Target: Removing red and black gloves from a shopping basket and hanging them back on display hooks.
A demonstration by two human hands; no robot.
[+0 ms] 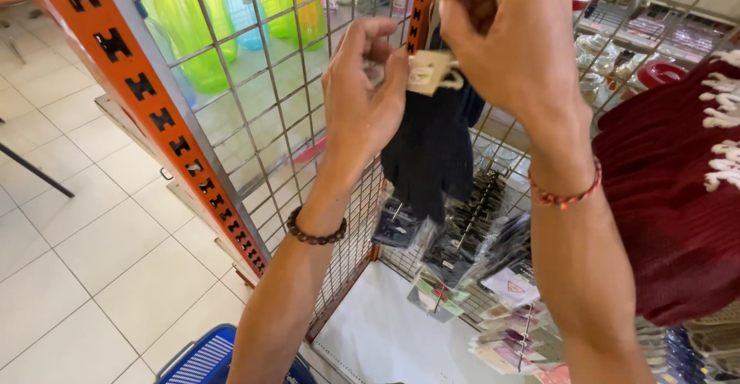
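Both hands are up at the wire rack here. The left hand [362, 95] has its grip pinched shut on the beige card tag [428, 72] at the top of a pair of dark gloves [428, 153], thumb and fingers closed on the tag's left edge. The right hand [509, 33] is curled into a tight fist just right of the tag, touching it, but I can't tell what its grip actually has. The gloves hang straight down below both hands, against the wire grid panel [254, 122]. Below them are small packets on hooks [462, 253]. Right of the right wrist hangs a dark red knit cloth [671, 199]. An orange slotted post [154, 114] runs to the left of the left arm, and a blue basket [204, 357] sits low by the left elbow.
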